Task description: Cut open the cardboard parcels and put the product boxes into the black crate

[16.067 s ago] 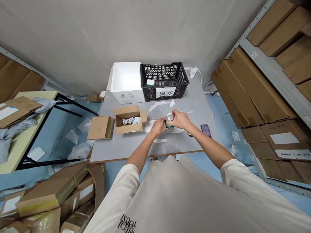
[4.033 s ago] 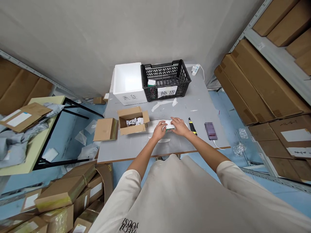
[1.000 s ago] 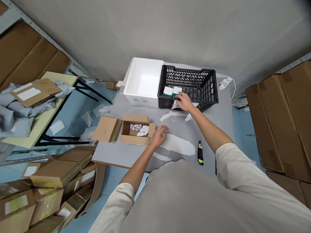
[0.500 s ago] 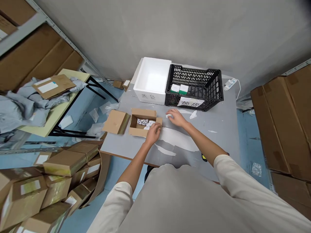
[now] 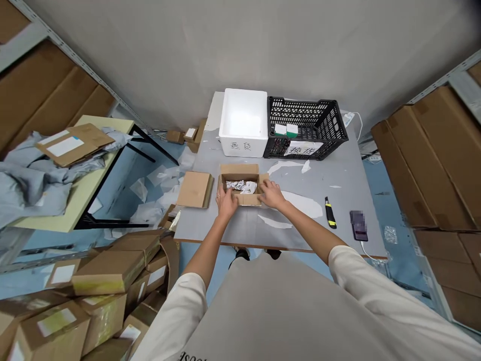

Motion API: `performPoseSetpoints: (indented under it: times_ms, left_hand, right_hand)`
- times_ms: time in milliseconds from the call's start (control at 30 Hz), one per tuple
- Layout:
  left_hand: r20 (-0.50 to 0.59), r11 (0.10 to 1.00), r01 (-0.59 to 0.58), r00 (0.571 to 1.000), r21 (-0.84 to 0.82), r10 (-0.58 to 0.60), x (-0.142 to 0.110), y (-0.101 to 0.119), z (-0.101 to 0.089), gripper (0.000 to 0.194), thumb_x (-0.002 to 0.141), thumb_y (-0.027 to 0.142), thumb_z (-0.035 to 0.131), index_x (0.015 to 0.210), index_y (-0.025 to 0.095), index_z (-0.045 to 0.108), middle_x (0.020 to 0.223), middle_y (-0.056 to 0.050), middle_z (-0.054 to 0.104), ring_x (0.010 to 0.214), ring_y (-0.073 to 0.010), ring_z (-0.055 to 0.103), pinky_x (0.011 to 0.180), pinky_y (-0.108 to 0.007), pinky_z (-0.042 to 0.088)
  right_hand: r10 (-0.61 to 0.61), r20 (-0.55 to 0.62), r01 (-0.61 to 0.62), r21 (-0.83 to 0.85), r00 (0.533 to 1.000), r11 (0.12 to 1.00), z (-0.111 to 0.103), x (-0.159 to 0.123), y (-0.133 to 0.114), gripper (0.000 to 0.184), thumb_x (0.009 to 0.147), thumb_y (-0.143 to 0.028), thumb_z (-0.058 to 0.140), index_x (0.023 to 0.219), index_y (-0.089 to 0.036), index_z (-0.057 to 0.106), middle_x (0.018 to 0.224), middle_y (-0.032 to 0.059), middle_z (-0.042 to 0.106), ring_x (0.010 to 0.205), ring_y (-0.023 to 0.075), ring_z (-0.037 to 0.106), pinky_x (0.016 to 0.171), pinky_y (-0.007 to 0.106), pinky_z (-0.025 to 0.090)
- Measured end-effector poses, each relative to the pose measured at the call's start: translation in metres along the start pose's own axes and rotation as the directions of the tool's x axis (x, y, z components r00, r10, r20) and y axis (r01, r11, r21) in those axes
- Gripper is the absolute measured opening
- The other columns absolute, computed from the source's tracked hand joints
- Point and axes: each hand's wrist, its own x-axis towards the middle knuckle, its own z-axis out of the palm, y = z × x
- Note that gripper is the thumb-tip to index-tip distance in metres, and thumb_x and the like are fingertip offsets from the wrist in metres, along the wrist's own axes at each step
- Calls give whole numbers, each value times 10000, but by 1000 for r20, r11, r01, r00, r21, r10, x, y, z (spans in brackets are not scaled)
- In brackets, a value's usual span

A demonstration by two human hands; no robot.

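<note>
While the open box [image 5: 239,170] rests on the tabletop [image 5: 244,230], the head view shows both hands at it. The left hand [image 5: 226,201] pinches its left end. The right hand [image 5: 273,194] has moved from the crate [image 5: 277,145] to the right end; whether its fingers pinch cannot be told. Work apparently centres on this box, containing crumpled paper [image 5: 248,187].

Open carton [image 5: 249,199] held at opposite ends by left hand [image 5: 226,202] and right hand [image 5: 273,194]; crumpled paper [image 5: 248,187] seen between the fingers [image 5: 267,186]. Utility knife [image 5: 330,213] laid right of them.
</note>
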Motion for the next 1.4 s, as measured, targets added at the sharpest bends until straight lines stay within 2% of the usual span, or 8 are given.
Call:
performPoseSetpoints:
  times_ms: [167,300,467,733,933,1033,1267,1400]
  left_hand:
    - [106,1000,5,994,-28,-2,6,-28,-1,511,876,244,625,1385,234,590,1687,-161,257,1481,-435,386,1159,-594,394]
    - [87,999,26,996,-28,-24,6,-35,0,561,849,214,633,1407,222,579,1683,-188,259,1424,-445,443,1127,-610,407]
    - [90,999,19,996,30,-22,-2,-38,1,485,847,190,619,1330,230,627,1595,-186,399,1434,-440,414,1121,-639,391]
    - [-8,998,-44,999,-35,44,-22,-16,-1,398,896,209,600,1292,234,631,1531,-153,412,1380,-357,477,1147,-532,426]
    - [-81,995,-63,995,-80,57,-37,5,-6,392,890,187,597,1278,203,648,1504,-174,436,1378,-360,493,1173,-520,412]
    - [-84,996,-51,995,-70,45,-46,7,-2,372,889,193,597,1257,203,654,1504,-172,443,1375,-359,507,1175,-518,419]
    - [72,999,28,997,-23,-26,-61,-2,15,387,904,206,593,1288,175,624,1574,-203,395,1339,-373,569,1132,-528,468]
    - [67,999,35,997,-17,-34,-64,-4,20,341,943,253,570,1271,185,634,1576,-194,401,1298,-363,601,1116,-519,485]
  right_hand:
    - [146,37,-147,26,989,989,27,-8,-20,475,949,-336,599,1405,-207,615,1567,192,436,1297,394,518,1061,514,435]
    - [165,17,-166,67,986,984,41,-12,-23,385,933,-274,605,1301,-195,681,1573,159,451,1331,348,535,1103,461,440]
    - [160,-2,-158,120,987,980,49,-16,-18,327,931,-239,600,1227,-158,711,1589,165,447,1350,314,545,1134,418,436]
    - [113,-134,-86,195,984,977,37,-35,5,232,966,-270,567,1121,-203,726,1511,137,549,1390,286,525,1145,432,438]
    - [44,-214,2,209,976,978,17,-44,22,212,952,-246,584,1105,-210,726,1471,133,587,1376,285,533,1151,444,429]
    - [24,-189,15,200,982,980,15,-46,26,207,948,-235,591,1099,-204,730,1461,129,593,1356,273,547,1143,412,434]
    - [26,-71,-14,159,997,987,26,-49,27,265,945,-225,583,1168,-193,722,1462,128,579,1294,298,577,1066,398,480]
    - [16,-26,-13,119,1000,993,24,-48,27,283,955,-227,569,1193,-200,721,1442,127,587,1228,303,611,996,378,506]
